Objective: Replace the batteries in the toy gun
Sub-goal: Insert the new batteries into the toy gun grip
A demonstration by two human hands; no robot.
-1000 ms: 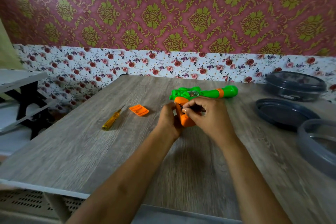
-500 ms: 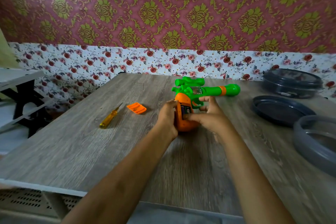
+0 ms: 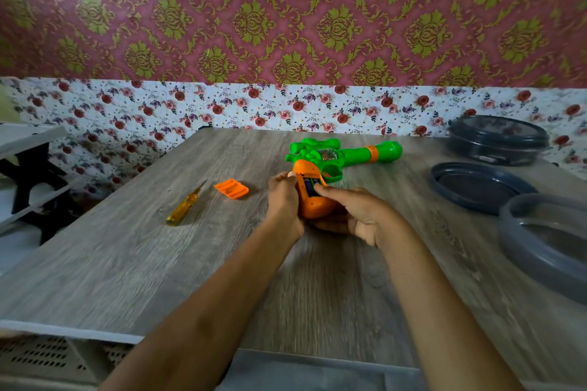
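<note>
- The left hand (image 3: pixel 283 200) wraps the orange handle of the green-and-orange plastic toy gun (image 3: pixel 317 157) from its left side. The fingers are closed round it and the thumb lies up near the handle's top. This looks like a steadying clamp, so the handle cannot twist under the other hand.
- The right hand (image 3: pixel 359 216) curls under the butt of the same handle and cups it from the right. One fingertip presses into the open battery compartment (image 3: pixel 308 186). No loose item shows in this hand.
- The toy gun sits between the two hands. Its handle is tipped toward the person, and its green barrel runs away past the right hand, low over the grey wood-grain table (image 3: pixel 127 263).
- The compartment faces up, probably so the person can see inside it. Something dark and bluish shows there, likely a battery. I cannot tell whether it is being pushed home or prised out.
- A small ribbed orange plastic cover (image 3: pixel 231 188) lies just left of the left hand, with a yellow-handled screwdriver (image 3: pixel 183 208) farther left. Both seem parked within reach for closing up afterwards.
- Dark grey round plastic lids (image 3: pixel 479 187) lie well to the right of the right hand, apart from the work.
</note>
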